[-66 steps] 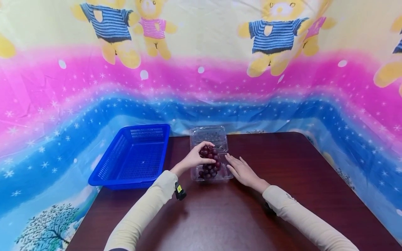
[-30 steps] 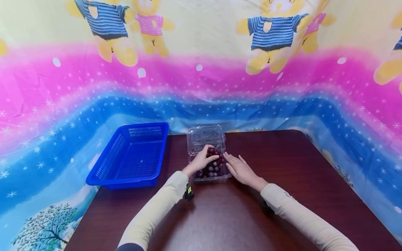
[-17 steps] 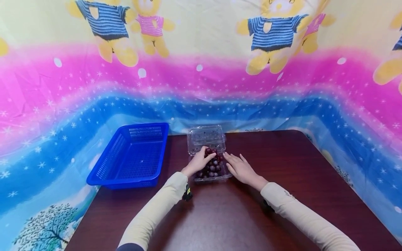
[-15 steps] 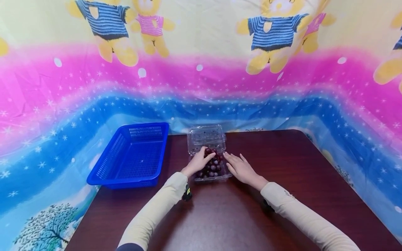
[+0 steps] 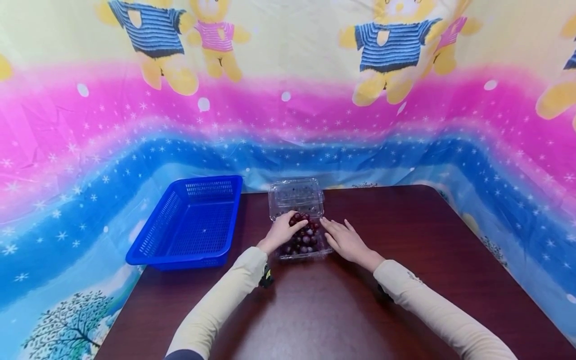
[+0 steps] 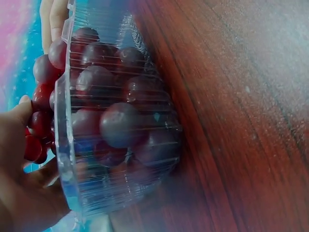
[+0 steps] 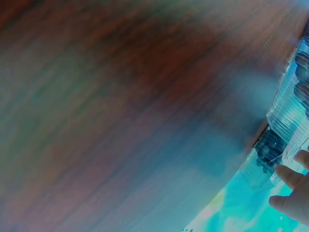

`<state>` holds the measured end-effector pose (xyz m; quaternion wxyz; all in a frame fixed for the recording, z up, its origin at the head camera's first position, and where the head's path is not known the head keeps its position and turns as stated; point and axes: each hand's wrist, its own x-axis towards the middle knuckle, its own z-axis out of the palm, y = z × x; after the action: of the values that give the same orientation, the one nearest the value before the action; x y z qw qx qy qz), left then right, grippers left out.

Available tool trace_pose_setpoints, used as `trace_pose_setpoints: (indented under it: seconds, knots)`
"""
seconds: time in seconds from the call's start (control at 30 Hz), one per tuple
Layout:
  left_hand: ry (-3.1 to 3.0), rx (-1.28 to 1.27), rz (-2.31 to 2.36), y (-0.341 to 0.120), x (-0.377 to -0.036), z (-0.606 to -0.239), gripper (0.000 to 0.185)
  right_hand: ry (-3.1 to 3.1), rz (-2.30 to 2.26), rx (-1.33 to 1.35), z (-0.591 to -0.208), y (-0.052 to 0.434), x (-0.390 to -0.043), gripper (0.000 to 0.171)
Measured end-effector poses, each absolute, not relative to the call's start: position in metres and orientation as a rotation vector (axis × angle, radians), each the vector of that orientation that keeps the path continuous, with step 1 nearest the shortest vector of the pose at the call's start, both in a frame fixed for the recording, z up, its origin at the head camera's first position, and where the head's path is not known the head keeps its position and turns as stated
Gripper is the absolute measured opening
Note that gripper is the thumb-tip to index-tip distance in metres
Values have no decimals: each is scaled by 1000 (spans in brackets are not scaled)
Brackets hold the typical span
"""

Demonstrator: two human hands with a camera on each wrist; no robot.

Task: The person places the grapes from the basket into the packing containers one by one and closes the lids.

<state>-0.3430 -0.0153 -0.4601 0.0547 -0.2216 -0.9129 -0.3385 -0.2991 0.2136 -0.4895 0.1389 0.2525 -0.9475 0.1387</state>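
A bunch of dark red grapes (image 5: 306,240) lies in the base of a clear plastic clamshell box (image 5: 306,256), some of it rising above the rim. My left hand (image 5: 280,232) curls its thumb and fingers round the upper left part of the bunch. In the left wrist view, the thumb presses grapes (image 6: 42,96) above the box's rim, and more grapes show through the ribbed wall. My right hand (image 5: 346,241) lies with straight fingers at the box's right edge, fingertips at the rim. The clear lid (image 5: 296,197) is tipped back behind the base.
A blue plastic basket (image 5: 234,225) with perforated walls stands left of the box, nothing visible in it. The dark wooden table (image 5: 310,310) runs up to a printed curtain (image 5: 288,155) at the back and sides.
The left hand has lowered the grapes into the box, moving right, then shifted slightly back left with its thumb further from the right hand. The right hand has stayed at the box's edge.
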Motion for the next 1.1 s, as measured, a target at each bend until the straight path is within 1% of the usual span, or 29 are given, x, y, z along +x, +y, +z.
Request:
trace_pose_setpoints:
  seconds: [0.17, 0.47, 0.7, 0.87, 1.1]
  knots:
    - [-2726, -636, -1002, -19, -345, -457, 49, -2725, 377, 732, -491, 214, -300, 49]
    - [-2687, -669, -998, -28, -349, -456, 48, -2780, 371, 713, -490, 215, -301, 50]
    - [-2723, -750, -939, -32, -349, -453, 37, -2776, 389, 710, -490, 213, -299, 50]
    - [-2760, -836, -904, -33, -347, -449, 33, -2771, 383, 712, -491, 213, -300, 51]
    - [-2748, -836, -698, -40, -344, -450, 25, -2745, 386, 730, -491, 214, -301, 50]
